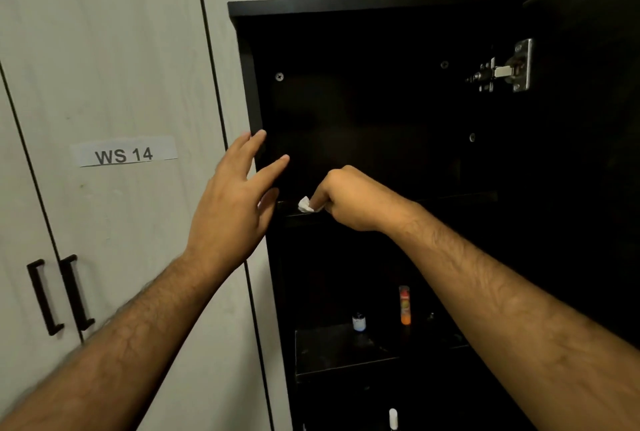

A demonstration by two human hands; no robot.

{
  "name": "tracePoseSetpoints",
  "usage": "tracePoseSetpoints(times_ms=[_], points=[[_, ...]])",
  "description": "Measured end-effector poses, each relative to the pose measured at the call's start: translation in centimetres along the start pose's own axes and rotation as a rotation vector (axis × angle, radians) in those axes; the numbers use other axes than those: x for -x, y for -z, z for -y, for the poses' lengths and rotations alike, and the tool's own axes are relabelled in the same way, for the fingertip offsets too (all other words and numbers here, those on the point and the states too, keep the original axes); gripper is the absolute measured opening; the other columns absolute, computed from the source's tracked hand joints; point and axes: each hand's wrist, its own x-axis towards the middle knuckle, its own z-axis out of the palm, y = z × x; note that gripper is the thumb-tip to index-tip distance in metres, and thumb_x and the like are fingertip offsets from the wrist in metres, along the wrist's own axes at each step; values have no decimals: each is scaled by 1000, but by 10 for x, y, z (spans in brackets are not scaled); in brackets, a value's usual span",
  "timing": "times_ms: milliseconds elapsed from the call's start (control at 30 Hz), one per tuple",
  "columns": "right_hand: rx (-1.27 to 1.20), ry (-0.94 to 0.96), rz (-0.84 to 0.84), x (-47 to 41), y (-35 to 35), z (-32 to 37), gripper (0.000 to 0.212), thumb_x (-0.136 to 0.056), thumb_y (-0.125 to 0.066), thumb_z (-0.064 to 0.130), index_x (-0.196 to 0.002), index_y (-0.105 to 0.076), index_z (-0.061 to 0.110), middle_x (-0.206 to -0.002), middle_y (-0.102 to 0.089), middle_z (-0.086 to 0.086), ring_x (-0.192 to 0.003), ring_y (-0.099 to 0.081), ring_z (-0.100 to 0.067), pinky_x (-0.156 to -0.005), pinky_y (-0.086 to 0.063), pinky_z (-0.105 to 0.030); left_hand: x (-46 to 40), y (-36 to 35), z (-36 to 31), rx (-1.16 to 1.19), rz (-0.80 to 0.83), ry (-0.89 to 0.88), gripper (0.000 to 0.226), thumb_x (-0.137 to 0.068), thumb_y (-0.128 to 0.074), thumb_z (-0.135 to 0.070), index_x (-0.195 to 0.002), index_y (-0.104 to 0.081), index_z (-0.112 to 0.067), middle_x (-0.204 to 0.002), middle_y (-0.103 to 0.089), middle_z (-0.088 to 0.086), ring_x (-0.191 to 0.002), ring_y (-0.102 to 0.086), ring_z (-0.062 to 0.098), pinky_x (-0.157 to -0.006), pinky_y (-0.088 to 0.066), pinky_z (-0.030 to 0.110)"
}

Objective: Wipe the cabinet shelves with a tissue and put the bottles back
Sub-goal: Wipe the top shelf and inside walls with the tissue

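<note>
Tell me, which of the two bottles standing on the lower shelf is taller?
The orange bottle, at the right. It stands clearly taller than the small dark-capped bottle to its left, which is short with a pale body.

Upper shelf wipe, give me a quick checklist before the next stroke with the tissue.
1. Tissue gripped in right hand: ok.
2. Tissue touching upper shelf front edge: ok.
3. Upper shelf free of bottles along the stroke: cannot tell, too dark.
4. Left hand, fingers spread, steadying on cabinet side: cannot tell if touching.
5. Orange bottle and small bottle on the lower shelf, out of the way: ok.
</note>
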Motion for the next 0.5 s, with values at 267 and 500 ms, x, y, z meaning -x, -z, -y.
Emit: tracePoseSetpoints(times_ms=[267, 500], points=[[160, -165, -235, 43, 2, -7, 31, -91, -59, 2, -110, -73, 21, -120, -68, 2, -111, -63, -14, -91, -52, -25, 28, 11, 4, 19, 106, 10, 52, -89, -68, -21, -139, -52, -21, -154, -34, 12, -144, -27, 30, -112, -31, 46], [242, -442, -550, 112, 12, -34, 29, -92, -55, -2, -108, -74, 12, -113, -69, -9, -106, -65, -25, -86, -57, -38, 45, 10, -12, 125, 121, 17, 51, -90, -66, -23, -139, -51, -22, -155, -33, 9, -145, -26, 28, -112, -25, 42]])
